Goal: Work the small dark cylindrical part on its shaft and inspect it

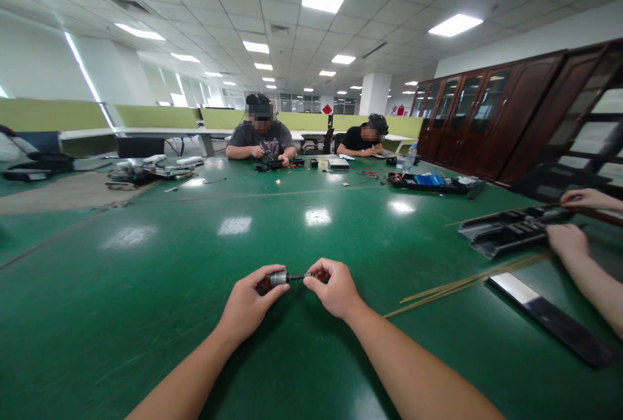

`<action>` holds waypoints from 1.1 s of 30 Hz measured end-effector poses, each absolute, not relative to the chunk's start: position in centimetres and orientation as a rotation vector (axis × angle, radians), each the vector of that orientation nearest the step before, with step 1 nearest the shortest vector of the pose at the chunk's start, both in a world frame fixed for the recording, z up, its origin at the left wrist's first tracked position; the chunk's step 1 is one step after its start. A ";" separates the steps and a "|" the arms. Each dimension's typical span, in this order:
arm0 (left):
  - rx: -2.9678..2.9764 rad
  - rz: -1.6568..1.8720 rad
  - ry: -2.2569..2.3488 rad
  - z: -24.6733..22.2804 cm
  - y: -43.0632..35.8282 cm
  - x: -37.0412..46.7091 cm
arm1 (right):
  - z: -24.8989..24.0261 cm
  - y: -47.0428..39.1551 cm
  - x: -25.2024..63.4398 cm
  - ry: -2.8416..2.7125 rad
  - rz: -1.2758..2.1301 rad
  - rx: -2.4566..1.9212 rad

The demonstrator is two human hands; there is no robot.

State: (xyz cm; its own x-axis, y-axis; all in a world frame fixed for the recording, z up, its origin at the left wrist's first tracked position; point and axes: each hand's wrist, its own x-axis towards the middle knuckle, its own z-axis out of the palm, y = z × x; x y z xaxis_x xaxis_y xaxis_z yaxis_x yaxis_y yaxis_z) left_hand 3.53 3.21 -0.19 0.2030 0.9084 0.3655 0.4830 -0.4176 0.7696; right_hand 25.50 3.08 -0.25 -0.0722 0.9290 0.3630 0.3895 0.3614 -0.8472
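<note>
Office room, low grid ceiling with lit panels; yellow-green partitions behind, dark wooden cabinets along the right-hand wall. Green tabletop fills most of the view, glossy, lamp reflections on it.

Near side of the table, roughly midway between its left and right edges: a small metal cylinder with a thin dark shaft lying crosswise, held just over the surface. Left hand grasps the cylinder between thumb and fingers. Right hand pinches the far end of the shaft, thumb against curled fingers; exact contact partly hidden by the fingertips.

To the right of the right forearm, thin yellowish rods run slantwise towards the right edge. Beside them, nearer the wearer, a dark flat bar with a bright reflection at one end.

Right edge: another person's two hands at black channel-shaped parts; fine detail blurred.

Far edge: a person in a dark grey T-shirt handling black parts, and a person in black bent low over the table. Towards the far right corner, a black tray with blue packs, a clear bottle behind it. Far left, a cluster of pale and dark parts.
</note>
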 end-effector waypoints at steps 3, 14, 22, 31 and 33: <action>1.996 1.132 1.293 -0.1 3.1 3.6 | -0.3 3.1 25.5 -1.646 0.688 -1.197; 1.966 1.164 1.332 0.1 3.0 3.5 | -0.4 3.3 25.6 -1.584 0.708 -1.185; 1.731 1.251 1.295 0.2 3.3 3.4 | -0.7 4.5 26.0 -1.082 1.109 -0.981; 1.134 1.435 1.040 -0.6 4.5 1.9 | -1.2 5.7 26.4 -0.862 1.218 -0.905; 1.034 1.434 0.990 0.2 3.8 0.7 | -1.2 5.6 26.3 -0.851 1.232 -0.891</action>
